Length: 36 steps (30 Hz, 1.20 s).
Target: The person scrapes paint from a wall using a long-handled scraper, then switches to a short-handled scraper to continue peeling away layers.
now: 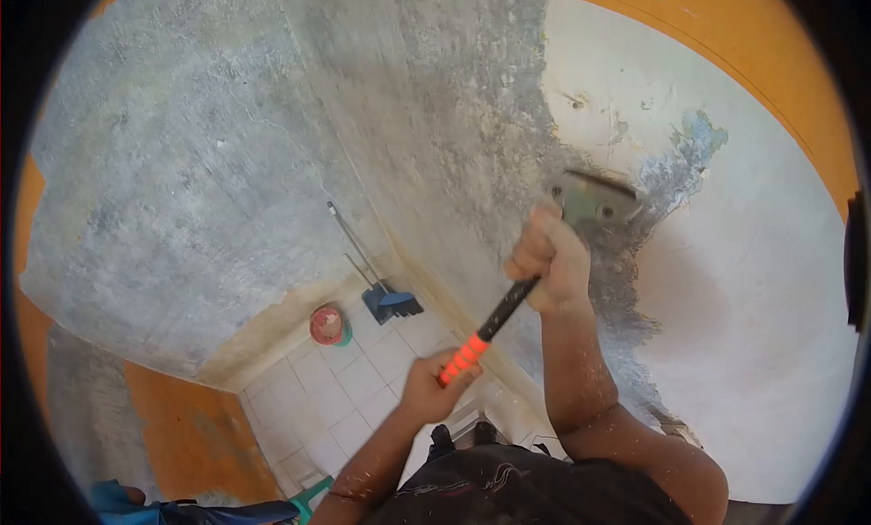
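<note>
Both my hands grip a long-handled wall scraper (pixel 510 309) with a black shaft and a ribbed orange end. Low on the handle, my left hand (pixel 434 387) is wrapped round the orange grip. Just below the metal head, my right hand (pixel 555 257) is closed round the shaft, slightly blurred. The scraper's wide blade overlaps the wall where bare grey plaster (pixel 472 117) meets white paint (pixel 744 253). A ragged edge of flaking paint runs down beside the blade, and a blue-grey patch (pixel 694 148) shows to its right.
On the tiled floor (pixel 349 380) in the corner stand a red bucket (pixel 326 325), a blue broom (pixel 399 303) and a dustpan (pixel 376 300). Another scraped grey wall (pixel 181 180) rises at the left. My feet are on a pale step below, beside a green object (pixel 311 494).
</note>
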Tool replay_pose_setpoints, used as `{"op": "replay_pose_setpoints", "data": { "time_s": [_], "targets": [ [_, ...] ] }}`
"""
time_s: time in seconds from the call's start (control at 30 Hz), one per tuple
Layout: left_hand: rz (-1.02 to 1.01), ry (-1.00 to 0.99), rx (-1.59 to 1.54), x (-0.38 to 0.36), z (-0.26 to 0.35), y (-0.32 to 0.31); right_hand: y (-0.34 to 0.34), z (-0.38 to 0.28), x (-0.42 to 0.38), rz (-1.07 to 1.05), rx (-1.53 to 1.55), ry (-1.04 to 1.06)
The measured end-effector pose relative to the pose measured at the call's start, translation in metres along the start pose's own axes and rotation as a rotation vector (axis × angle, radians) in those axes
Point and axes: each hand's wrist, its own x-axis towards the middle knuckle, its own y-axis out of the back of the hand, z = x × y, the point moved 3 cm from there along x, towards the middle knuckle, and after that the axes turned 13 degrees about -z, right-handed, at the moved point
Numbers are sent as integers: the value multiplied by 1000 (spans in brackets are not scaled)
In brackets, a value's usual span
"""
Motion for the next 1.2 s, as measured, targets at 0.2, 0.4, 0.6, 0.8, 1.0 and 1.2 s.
{"op": "replay_pose_setpoints", "data": {
  "time_s": [0.2,0.4,0.6,0.8,1.0,1.2],
  "targets": [
    [-18,-16,6,30,8,18,-21,-22,28,-17,-83,14],
    [-29,25,60,12,-23,-18,13,-8,-9,-27,-20,25],
    [-25,-51,-83,35,20,14,-36,-38,31,-73,-56,43],
    [-30,98,53,12,-21,-14,12,-4,-5,12,-50,-16],
    [51,25,113,17,15,25,-14,-14,24,-90,44,35],
    [15,26,105,15,-13,-10,5,-12,-2,-4,-23,28]
  ]
}}
